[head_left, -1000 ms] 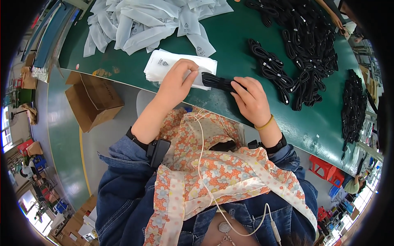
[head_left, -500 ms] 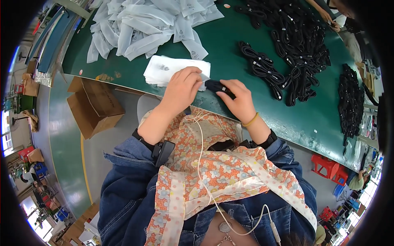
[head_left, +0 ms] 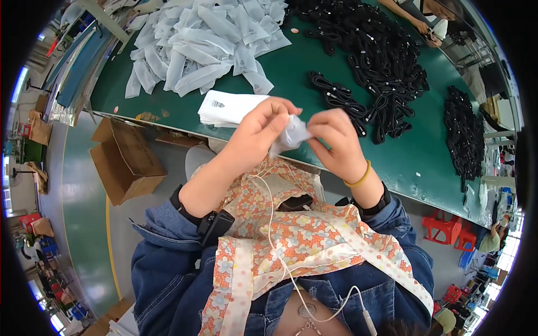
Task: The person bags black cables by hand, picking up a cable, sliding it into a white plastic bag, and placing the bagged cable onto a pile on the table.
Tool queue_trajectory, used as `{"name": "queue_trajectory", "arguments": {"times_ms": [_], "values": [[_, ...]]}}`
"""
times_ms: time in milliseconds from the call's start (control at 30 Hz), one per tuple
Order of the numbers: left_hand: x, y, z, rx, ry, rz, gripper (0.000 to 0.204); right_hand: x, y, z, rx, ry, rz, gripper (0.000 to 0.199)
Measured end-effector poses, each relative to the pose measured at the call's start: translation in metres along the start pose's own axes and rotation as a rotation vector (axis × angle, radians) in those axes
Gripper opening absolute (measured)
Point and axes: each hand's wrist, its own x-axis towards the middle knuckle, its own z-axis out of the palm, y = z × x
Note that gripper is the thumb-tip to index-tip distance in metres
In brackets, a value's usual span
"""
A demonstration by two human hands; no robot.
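My left hand [head_left: 259, 130] and my right hand [head_left: 336, 140] are raised together above the near edge of the green table [head_left: 291, 61]. Both pinch a small white plastic bag [head_left: 292, 134] between their fingertips. What is inside the bag is hidden by my fingers. A flat stack of white bags [head_left: 227, 107] lies on the table just behind my left hand. To the right of my right hand lies a bundle of coiled black cables [head_left: 339, 96].
A large heap of filled white bags [head_left: 202, 42] covers the table's far left. More black cable coils [head_left: 381, 50] are piled at the far centre and another group [head_left: 465, 134] at the right. An open cardboard box [head_left: 126, 162] sits on the floor at left. Another person's hands [head_left: 426, 25] work at the far side.
Both hands have lifted from the table toward me. The black cable they held at the table edge is no longer visible; they now hold a white bag between them.
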Motion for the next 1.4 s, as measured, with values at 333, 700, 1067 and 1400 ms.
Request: {"name": "queue_trajectory", "arguments": {"times_ms": [333, 700, 1067, 1400], "values": [[0.096, 0.033, -0.111, 0.583, 0.309, 0.166, 0.023, -0.025, 0.049, 0.002, 0.147, -0.022, 0.454, 0.026], [0.04, -0.038, -0.109, 0.947, 0.309, 0.073, 0.013, -0.074, 0.111, 0.013, -0.642, -0.085, 0.416, 0.033], [0.014, -0.083, -0.089, 1.229, -0.018, 0.204, 0.009, -0.074, 0.051, 0.054, -0.262, -0.202, 0.414, 0.044], [0.01, -0.071, -0.08, 0.861, 0.113, -0.053, 0.007, -0.078, 0.041, 0.035, 0.022, -0.168, 0.481, 0.049]]}}
